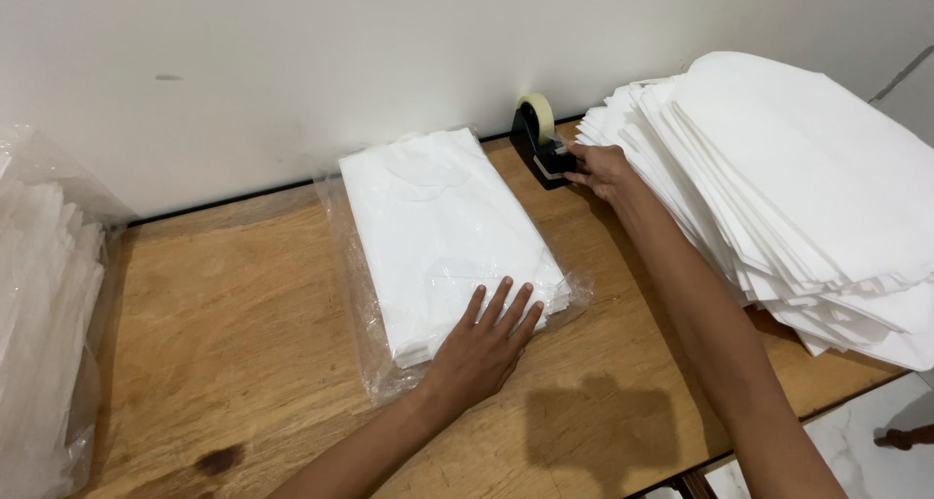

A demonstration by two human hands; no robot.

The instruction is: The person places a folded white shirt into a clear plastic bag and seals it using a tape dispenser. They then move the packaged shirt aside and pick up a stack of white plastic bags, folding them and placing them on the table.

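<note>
Hands on packet and tape

Flat and spread, the left hand point(484, 343) presses the near end of a clear plastic packet point(443, 241) of folded white cloth on the wooden table point(224, 353). Against the wall, the right hand point(601, 171) pinches tape at the black tape dispenser point(538, 141), beside a tall white stack point(798, 197).

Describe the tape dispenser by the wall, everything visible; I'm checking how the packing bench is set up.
The tape dispenser is a small black desktop type, seemingly plastic, carrying an upright roll of clear tape on its rear. It stands on the wooden table, at the back edge near the white wall, between the clear-wrapped white stack and the loose white pile. The right hand touches its front end with its fingers.
</note>
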